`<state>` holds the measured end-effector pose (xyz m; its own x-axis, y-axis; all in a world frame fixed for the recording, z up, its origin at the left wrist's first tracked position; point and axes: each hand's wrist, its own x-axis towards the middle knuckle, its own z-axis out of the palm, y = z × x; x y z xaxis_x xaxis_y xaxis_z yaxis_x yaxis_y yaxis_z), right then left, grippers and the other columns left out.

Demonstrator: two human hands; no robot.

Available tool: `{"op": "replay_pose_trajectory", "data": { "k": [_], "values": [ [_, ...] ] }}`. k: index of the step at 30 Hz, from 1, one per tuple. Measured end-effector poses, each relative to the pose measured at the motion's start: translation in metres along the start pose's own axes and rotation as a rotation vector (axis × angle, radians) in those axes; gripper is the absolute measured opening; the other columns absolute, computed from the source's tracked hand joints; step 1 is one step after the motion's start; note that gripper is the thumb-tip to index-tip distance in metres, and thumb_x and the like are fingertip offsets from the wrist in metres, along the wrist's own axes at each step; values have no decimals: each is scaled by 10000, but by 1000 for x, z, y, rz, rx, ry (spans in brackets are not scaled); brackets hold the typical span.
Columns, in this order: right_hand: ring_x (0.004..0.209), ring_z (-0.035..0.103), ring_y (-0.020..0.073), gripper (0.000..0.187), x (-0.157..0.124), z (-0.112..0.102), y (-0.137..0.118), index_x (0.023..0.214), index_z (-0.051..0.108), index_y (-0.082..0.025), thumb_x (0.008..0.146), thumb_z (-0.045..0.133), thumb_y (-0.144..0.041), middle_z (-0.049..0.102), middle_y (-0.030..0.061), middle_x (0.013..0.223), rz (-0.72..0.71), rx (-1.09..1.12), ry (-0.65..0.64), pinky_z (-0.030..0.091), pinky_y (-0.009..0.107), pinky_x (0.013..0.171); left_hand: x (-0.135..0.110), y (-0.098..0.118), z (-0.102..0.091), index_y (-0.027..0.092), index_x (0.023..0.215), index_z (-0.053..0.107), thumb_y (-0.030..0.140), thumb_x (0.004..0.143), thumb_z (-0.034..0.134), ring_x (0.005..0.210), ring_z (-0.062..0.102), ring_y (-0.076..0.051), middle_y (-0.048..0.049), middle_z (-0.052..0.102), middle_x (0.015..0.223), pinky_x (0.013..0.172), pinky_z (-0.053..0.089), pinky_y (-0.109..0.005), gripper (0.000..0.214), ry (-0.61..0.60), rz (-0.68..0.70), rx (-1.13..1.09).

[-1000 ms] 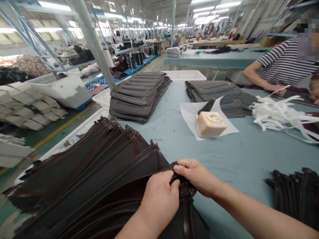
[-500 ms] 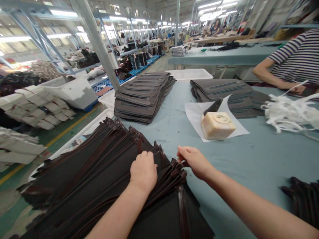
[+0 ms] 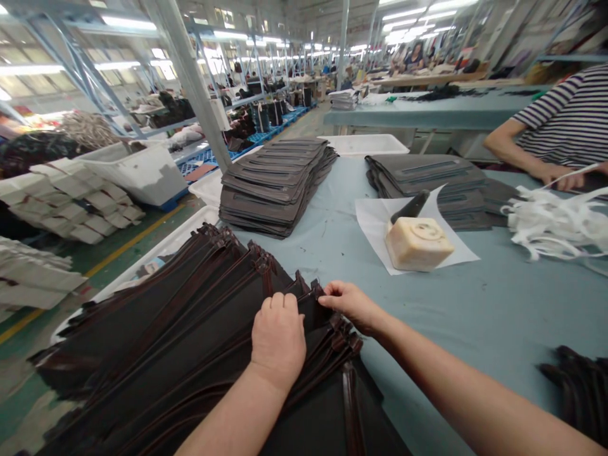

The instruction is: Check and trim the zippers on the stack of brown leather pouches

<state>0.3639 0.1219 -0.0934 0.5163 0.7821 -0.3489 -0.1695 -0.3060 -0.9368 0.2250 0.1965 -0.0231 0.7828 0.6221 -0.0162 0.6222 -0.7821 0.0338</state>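
A fanned pile of dark brown fabric pieces with zipper edges lies in front of me on the light blue table. My left hand presses down on top of the pile, fingers curled over the near ends of the pieces. My right hand pinches the corner of one piece at the pile's right edge, close beside the left hand.
Two stacks of grey panels sit further back. A cream block rests on white paper, a heap of white strips beside it. A person in a striped shirt works at the right. More dark pieces lie at right.
Both hands moved away from me along the pile's edge. My left hand let go of its pinch and now presses on top. My right hand pinches a piece further up.
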Motion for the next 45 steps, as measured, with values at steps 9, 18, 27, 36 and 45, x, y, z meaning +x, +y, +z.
{"op": "replay_pose_trajectory", "data": {
  "k": [9,18,27,36,45],
  "values": [
    [508,476,89,136,-30,-2,-28,658,610,-127,593,608,-247,586,-15,561,93,136,-129,344,220,530,1,-8,6,237,951,556,288,796,473,865,564,-176,-6,627,893,749,395,-265,183,-175,101,-397],
    [397,381,63,327,-54,2,-45,522,479,-146,526,699,-387,467,-48,418,282,158,-105,238,202,413,-19,8,1,204,759,580,237,830,394,754,560,-181,-21,628,777,673,387,-294,202,-92,318,-309],
    [462,283,70,212,-82,11,-33,475,411,-177,548,588,-268,348,-71,441,247,173,77,213,235,463,-54,24,10,130,1098,517,103,790,384,893,517,-218,-85,595,1019,813,403,-379,337,5,568,-179],
    [532,297,92,392,-98,4,-31,515,444,-164,622,552,-524,385,-45,497,272,15,103,247,253,536,-70,30,15,94,1103,521,119,763,428,877,521,-227,-93,600,1000,792,442,-380,354,94,658,-146],
    [514,319,74,217,-103,-8,-13,607,472,-157,641,581,-341,409,-48,548,149,18,-72,267,205,484,-64,27,7,154,996,582,124,792,401,802,570,-199,-64,639,917,737,456,-346,274,168,586,-360]
  ]
}}
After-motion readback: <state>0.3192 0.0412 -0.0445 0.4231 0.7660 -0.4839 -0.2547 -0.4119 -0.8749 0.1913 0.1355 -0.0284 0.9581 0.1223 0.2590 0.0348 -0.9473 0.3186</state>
